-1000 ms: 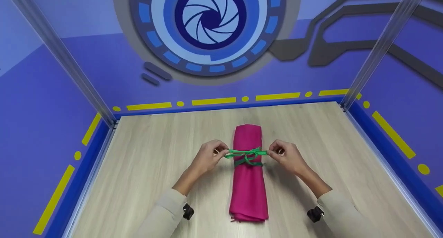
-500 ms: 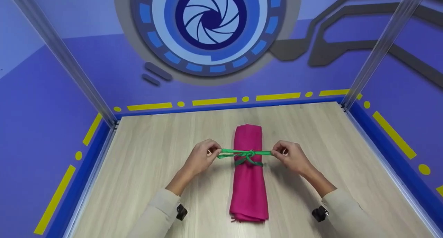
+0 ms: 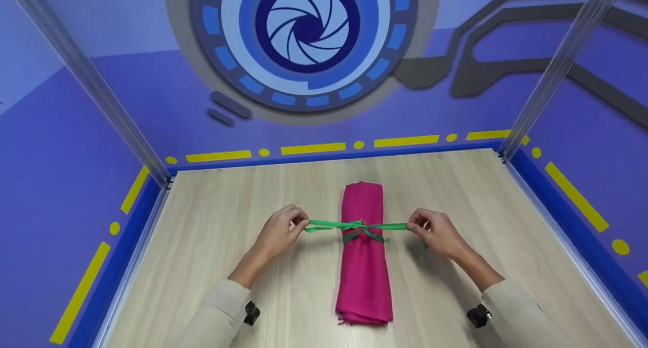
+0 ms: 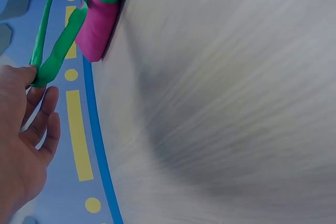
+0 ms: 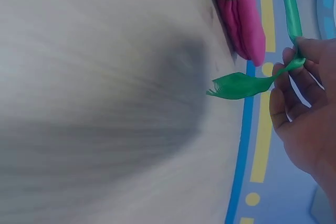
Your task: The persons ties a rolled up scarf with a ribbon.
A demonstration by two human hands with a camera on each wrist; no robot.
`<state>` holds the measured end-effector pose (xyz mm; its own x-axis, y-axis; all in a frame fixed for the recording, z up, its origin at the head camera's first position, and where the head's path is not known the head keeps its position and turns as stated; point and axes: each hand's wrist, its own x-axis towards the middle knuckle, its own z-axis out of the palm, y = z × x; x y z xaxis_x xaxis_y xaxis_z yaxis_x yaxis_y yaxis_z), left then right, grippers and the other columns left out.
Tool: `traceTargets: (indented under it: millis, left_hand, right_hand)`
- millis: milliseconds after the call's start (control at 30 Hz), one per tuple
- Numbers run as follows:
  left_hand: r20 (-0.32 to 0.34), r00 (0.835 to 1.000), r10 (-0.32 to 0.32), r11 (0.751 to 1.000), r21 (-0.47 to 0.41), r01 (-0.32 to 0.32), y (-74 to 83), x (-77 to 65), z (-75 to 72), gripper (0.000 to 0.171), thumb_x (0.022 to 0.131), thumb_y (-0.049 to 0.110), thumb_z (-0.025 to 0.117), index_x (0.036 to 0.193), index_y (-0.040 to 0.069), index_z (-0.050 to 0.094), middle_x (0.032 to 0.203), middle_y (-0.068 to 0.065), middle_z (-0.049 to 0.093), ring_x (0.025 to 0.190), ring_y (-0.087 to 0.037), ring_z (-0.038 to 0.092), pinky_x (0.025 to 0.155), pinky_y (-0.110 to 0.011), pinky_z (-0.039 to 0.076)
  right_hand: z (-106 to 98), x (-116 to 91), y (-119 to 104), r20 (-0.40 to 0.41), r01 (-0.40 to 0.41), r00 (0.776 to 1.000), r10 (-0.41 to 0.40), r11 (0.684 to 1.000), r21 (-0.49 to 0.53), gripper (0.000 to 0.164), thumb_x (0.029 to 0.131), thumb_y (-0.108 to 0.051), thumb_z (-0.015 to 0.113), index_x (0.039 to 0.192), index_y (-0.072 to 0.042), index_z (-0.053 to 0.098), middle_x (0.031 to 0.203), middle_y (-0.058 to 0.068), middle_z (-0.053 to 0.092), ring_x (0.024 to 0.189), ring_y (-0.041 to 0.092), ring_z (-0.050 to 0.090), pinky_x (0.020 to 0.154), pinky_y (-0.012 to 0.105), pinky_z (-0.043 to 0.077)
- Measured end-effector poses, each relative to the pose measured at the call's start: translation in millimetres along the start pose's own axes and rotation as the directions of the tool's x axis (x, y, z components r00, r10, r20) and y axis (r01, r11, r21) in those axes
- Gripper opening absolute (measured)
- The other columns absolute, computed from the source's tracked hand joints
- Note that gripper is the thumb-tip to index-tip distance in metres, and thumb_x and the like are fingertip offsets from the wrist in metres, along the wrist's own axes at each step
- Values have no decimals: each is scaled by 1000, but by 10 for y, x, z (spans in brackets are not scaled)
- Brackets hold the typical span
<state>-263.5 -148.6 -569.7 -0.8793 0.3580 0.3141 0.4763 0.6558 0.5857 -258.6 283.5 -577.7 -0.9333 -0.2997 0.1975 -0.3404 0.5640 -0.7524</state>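
A folded magenta cloth (image 3: 363, 282) lies lengthwise on the wooden table. Round its middle runs a green ribbon (image 3: 375, 226), knotted on top. My left hand (image 3: 277, 231) pinches the ribbon between thumb and forefinger on the left; in the left wrist view the ribbon (image 4: 63, 45) doubles back from the fingertips as a loop. To the right of the cloth, my right hand (image 3: 438, 232) pinches the other side of the ribbon. A frayed ribbon end (image 5: 236, 86) hangs past those fingers in the right wrist view. Both stretches look taut, raised over the cloth.
The light wooden table (image 3: 228, 201) is enclosed by blue printed panels (image 3: 61, 186) at the back and sides. Metal posts (image 3: 552, 74) stand at the far corners. A small black device (image 3: 251, 312) sits at each cuff.
Both hands have moved apart, the left one leftward and the right one rightward, each still pinching the ribbon. The loops at the middle have drawn down into a small tight knot. The cloth stays put.
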Motion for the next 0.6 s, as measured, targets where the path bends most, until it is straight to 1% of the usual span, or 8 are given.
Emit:
traceTargets:
  millis: [167,333,400,600]
  left_hand:
    - [20,1000,-1,1000,28,1,-60,-83,-18,7,106,23,68,103,19,72,98,10,63,91,-8,62,80,-33,55]
    - [38,999,11,998,68,-14,-109,-146,-28,5,105,21,69,102,19,72,98,9,64,92,-8,63,82,-36,56]
    - [45,999,15,996,82,-18,-130,-171,-37,4,105,20,70,101,19,72,97,9,64,91,-8,63,81,-36,56]
    - [69,998,14,995,98,-21,-188,-226,-51,5,104,21,70,101,18,73,96,9,63,88,-8,63,77,-35,56]
  right_hand:
    - [-39,-51,67,38,-17,999,18,1000,-15,9,103,-17,72,98,-9,71,86,-4,65,80,14,57,74,28,49]
    - [-62,-104,118,86,-21,996,25,999,-45,8,104,-16,71,97,-13,69,86,-5,64,79,13,57,71,27,50]
    - [-72,-127,143,97,-28,995,33,998,-53,8,104,-16,70,97,-14,69,87,-5,64,79,13,57,70,26,50]
    - [-78,-201,234,122,-13,992,22,997,-73,8,105,-15,69,97,-12,68,86,-3,64,78,12,56,66,26,48]
